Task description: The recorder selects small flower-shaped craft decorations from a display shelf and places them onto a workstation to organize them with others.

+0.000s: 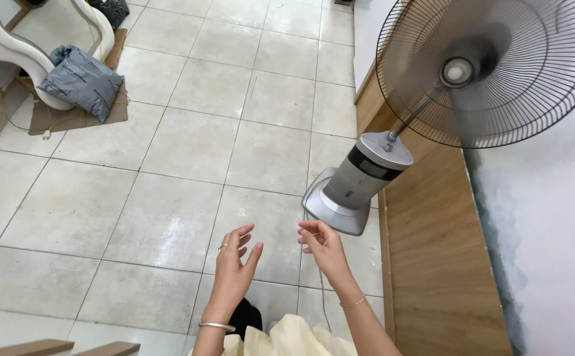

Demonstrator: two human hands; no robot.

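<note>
My left hand (233, 264) is raised over the tiled floor, fingers spread and holding nothing; it wears a ring and a silver bangle. My right hand (323, 245) hovers beside it, fingers loosely curled and apart, also with nothing in it, a thin bracelet at the wrist. Both hands are a short way in front of the grey base (343, 198) of a standing fan (492, 69), whose round wire cage fills the upper right. The right hand is the nearer one to the fan base.
A wooden panel (432, 237) and a white wall (551, 224) run along the right. A grey plastic parcel (81, 78) lies on cardboard at the upper left beside a white curved furniture piece (10, 46). Pale tiles (168, 165) cover the floor.
</note>
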